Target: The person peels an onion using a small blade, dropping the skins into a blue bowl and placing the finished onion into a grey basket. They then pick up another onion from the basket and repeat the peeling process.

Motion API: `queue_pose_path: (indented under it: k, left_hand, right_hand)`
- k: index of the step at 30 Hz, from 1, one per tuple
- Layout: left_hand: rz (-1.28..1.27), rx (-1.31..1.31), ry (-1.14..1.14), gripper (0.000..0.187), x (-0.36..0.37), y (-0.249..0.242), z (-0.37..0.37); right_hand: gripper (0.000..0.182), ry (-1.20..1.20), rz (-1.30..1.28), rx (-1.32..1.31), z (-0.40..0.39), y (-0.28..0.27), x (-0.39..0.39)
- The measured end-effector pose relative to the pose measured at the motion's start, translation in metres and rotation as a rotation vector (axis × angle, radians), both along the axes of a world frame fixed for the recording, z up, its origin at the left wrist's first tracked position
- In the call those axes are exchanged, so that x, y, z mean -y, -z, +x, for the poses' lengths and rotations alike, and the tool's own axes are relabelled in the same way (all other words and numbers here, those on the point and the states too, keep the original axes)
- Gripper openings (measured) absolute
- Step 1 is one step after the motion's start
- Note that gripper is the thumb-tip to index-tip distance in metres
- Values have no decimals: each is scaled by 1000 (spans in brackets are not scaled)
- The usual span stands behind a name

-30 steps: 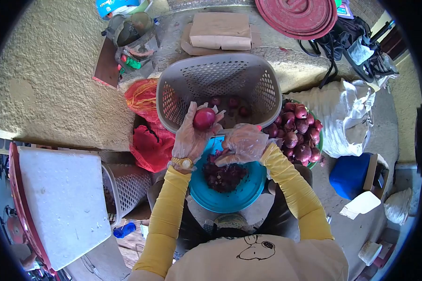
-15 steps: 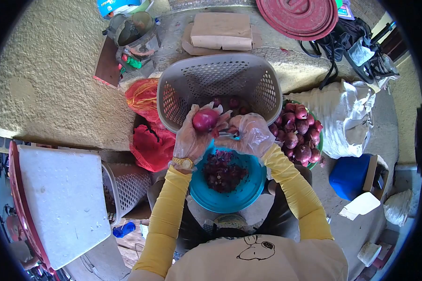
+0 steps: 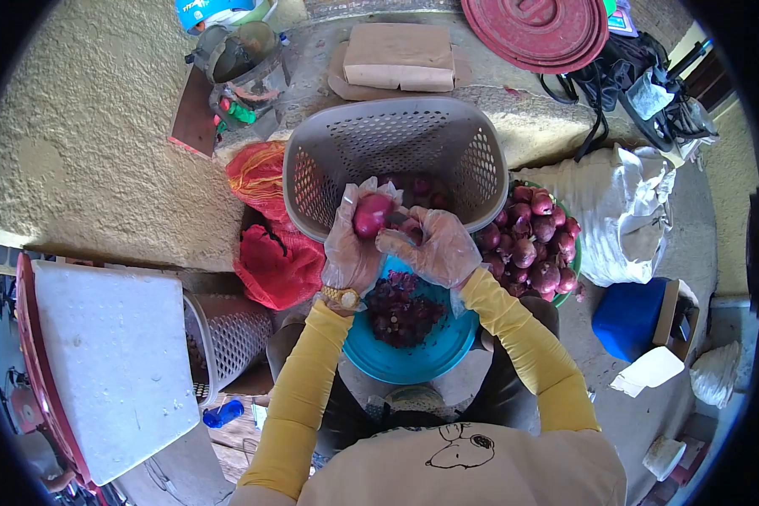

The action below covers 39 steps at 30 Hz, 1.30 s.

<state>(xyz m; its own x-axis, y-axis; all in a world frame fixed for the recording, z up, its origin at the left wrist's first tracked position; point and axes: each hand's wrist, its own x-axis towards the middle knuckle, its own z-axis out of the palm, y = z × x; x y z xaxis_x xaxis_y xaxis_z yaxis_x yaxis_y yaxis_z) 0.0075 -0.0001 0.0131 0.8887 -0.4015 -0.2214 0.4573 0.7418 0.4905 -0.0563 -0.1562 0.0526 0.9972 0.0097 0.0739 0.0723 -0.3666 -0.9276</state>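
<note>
In my left hand, gloved in clear plastic, sits a peeled-looking red onion, the fingers wrapped round it. My right hand, gloved too, is closed beside the onion on a small knife, whose dark blade shows by the onion; its handle is hidden in the palm. Reddish skin shows near the right fingertips. Below both hands is a blue basin with a heap of onion skins. Just beyond them stands a grey perforated basket with several red onions at its bottom.
Right of the basket, a green-rimmed container holds many unpeeled onions. A white sack lies beyond it. Red mesh bags lie to the left, near a white foam lid and another basket. A blue container stands at right.
My right hand has turned and moved inward, nearer the onion; the knife's blue handle, visible before, is now covered. The onion has tilted slightly in my left hand.
</note>
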Motion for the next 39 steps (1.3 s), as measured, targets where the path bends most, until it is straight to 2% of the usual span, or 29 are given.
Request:
queue_pose_path:
  k: [2, 4, 6, 14, 16, 23, 25, 28, 38, 39]
  left_hand:
    - [8, 11, -1, 49, -1, -1, -3]
    - [16, 22, -5, 47, 0, -2, -3]
    - [27, 169, -2, 44, 2, -2, -2]
    - [-35, 237, 45, 41, 2, -7, -1]
    - [-54, 240, 62, 41, 2, -7, -1]
    - [35, 367, 38, 44, 1, -7, -2]
    - [46, 399, 30, 45, 1, -7, -2]
    - [112, 510, 30, 46, 0, -5, 1]
    - [166, 480, 24, 48, 2, -9, -3]
    - [139, 480, 34, 48, 2, -9, -3]
  right_hand:
    - [51, 2, -67, -32, 0, -1, 0]
    - [52, 7, -5, -16, 1, 0, -3]
    - [51, 11, -10, -42, 0, -3, -3]
    - [44, 20, 54, -59, 0, 5, -1]
    - [57, 21, 20, -95, 1, 6, 1]
    - [59, 6, -36, -146, 0, -8, 2]
    - [66, 1, -125, -221, 0, -10, 4]
    - [73, -3, -123, -233, 0, -7, 5]
    - [76, 71, -147, -214, 0, 7, 4]
    - [68, 67, -107, -164, 1, 14, 3]
